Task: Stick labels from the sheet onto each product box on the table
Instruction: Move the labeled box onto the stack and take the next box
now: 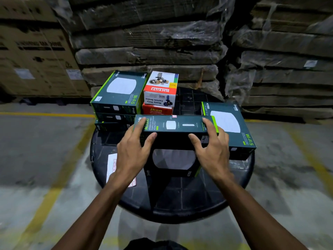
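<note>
I hold a dark teal Wi-Fi box (175, 127) tilted on edge over the round black table (180, 199), its long side facing up. My left hand (133, 150) grips its left end and my right hand (210, 148) grips its right end. Under my left wrist lies the white label sheet (111, 166), partly hidden. A stack of three similar teal boxes (119, 94) stands at the back left. Another teal box (228, 121) lies at the right. A white and red carton-sealer box (160, 89) sits on an orange box (156, 110) at the back middle.
Shrink-wrapped stacks of flat cardboard (149, 42) rise just behind the table. Large brown cartons (34, 51) stand at the left. Grey concrete floor with yellow lines (52, 186) surrounds the table.
</note>
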Demonstrator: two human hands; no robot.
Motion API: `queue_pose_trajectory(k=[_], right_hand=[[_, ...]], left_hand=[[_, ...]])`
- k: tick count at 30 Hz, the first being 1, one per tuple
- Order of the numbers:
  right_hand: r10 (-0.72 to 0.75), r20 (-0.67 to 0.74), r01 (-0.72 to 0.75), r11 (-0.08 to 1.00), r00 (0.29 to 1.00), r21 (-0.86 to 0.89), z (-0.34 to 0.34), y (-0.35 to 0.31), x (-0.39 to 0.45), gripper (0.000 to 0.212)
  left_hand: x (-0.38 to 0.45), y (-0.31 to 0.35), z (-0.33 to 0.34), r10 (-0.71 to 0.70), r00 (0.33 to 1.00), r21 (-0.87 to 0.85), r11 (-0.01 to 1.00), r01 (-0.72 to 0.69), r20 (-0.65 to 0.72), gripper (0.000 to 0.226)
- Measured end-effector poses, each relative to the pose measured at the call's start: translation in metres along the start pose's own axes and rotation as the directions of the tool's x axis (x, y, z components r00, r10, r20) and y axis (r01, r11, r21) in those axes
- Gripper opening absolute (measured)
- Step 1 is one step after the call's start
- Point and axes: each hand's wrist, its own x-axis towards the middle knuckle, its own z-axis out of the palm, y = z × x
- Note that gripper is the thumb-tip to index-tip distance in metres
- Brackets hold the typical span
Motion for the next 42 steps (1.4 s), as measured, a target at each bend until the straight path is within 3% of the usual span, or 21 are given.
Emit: queue_pose_trajectory(k=[4, 7, 10, 15, 19, 24, 28, 31, 36, 42], right_hand=[[0.015, 0.045, -0.019, 0.997, 0.999, 0.078, 0.005, 0.002, -0.001, 0.058], [-0.015, 0.008, 0.014, 0.997, 1.0, 0.08, 0.008, 0.004, 0.0, 0.059], [-0.119, -0.059, 0.121, 0.992, 0.991, 0.025, 0.007, 0.005, 0.01, 0.059], [-0.253, 0.014, 0.251, 0.95, 0.967, -0.183, -0.001, -0.001, 0.028, 0.064], [-0.355, 0.165, 0.391, 0.841, 0.92, -0.374, -0.003, -0.018, 0.039, 0.072], [-0.388, 0.417, 0.552, 0.724, 0.822, -0.414, 0.004, -0.067, 0.058, 0.097], [-0.326, 0.631, 0.652, 0.647, 0.704, -0.394, 0.016, -0.1, 0.088, 0.106], [-0.203, 0.727, 0.632, 0.674, 0.656, -0.383, 0.021, -0.114, 0.1, 0.093], [-0.144, 0.706, 0.557, 0.729, 0.694, -0.399, 0.025, -0.119, 0.095, 0.086], [-0.114, 0.588, 0.444, 0.772, 0.801, -0.456, 0.013, -0.113, 0.089, 0.085]], left_hand=[[-0.004, -0.003, 0.011, -0.062, 0.998, -0.064, 0.996, 0.063, 0.032, 0.061], [-0.009, -0.007, 0.018, -0.034, 0.999, -0.133, 0.99, 0.036, 0.021, 0.066], [-0.009, -0.008, 0.022, -0.051, 0.999, -0.166, 0.985, 0.05, -0.001, 0.071], [-0.002, -0.01, 0.025, -0.07, 0.997, -0.174, 0.983, 0.066, -0.014, 0.071], [0.003, -0.015, 0.024, -0.031, 0.999, -0.163, 0.986, 0.026, -0.027, 0.07], [0.006, -0.024, 0.026, 0.03, 0.999, -0.187, 0.982, -0.037, -0.037, 0.071], [0.006, -0.031, 0.028, 0.032, 0.999, -0.256, 0.966, -0.039, -0.031, 0.077], [0.005, -0.041, 0.032, -0.019, 0.999, -0.303, 0.953, 0.026, 0.028, 0.086], [0.011, -0.064, 0.042, -0.017, 0.988, -0.368, 0.927, 0.074, 0.154, 0.074], [0.018, -0.085, 0.059, 0.025, 0.955, -0.397, 0.912, 0.099, 0.296, 0.053]])
